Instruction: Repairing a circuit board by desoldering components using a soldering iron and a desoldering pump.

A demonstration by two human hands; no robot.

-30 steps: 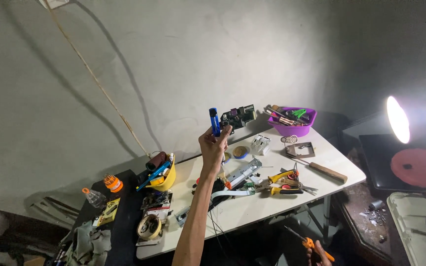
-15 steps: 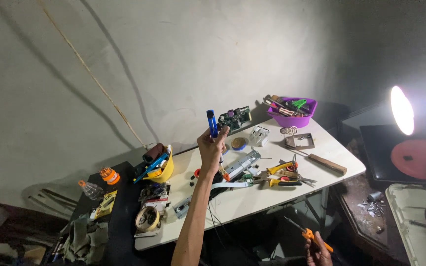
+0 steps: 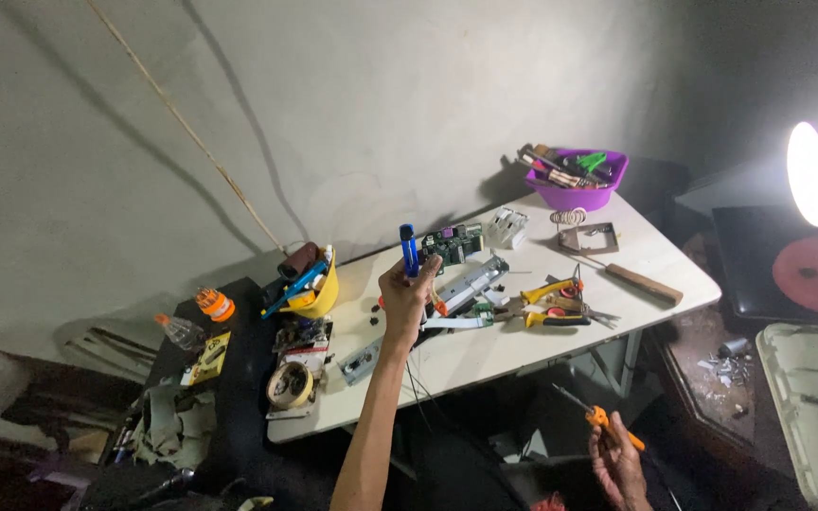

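The left hand (image 3: 407,295) is lifted up high over the table (image 3: 485,355). Its grip is closed around a small blue stick-shaped thing (image 3: 409,250). The blue thing stands almost straight up. Its bottom part is hidden inside the fingers and its top part pokes out above the hand. It is in the air, not touching the table.

The right hand (image 3: 617,462) is low down, near the bottom edge of the picture, below the table's front edge. Its grip is closed around a screwdriver with an orange handle (image 3: 596,416). The thin metal tip points up and to the left.

Behind the left hand, a green circuit board (image 3: 452,244) lies on the table. Just beside it is a long grey metal part (image 3: 473,280). To the right lie pliers with yellow handles (image 3: 549,305) and a tool with a wooden handle (image 3: 643,282).

At the far end of the table sits a purple bowl (image 3: 577,194) full of tools. On the left end sits a yellow cup (image 3: 314,295) with tools sticking out. In front of it is a roll of tape (image 3: 290,383).

On the dark stand to the left lies a flat yellow packet (image 3: 206,357), shaped like a rectangle. Near it is a small clear bottle with an orange cap (image 3: 180,331). A bright lamp (image 3: 811,175) shines on the right.
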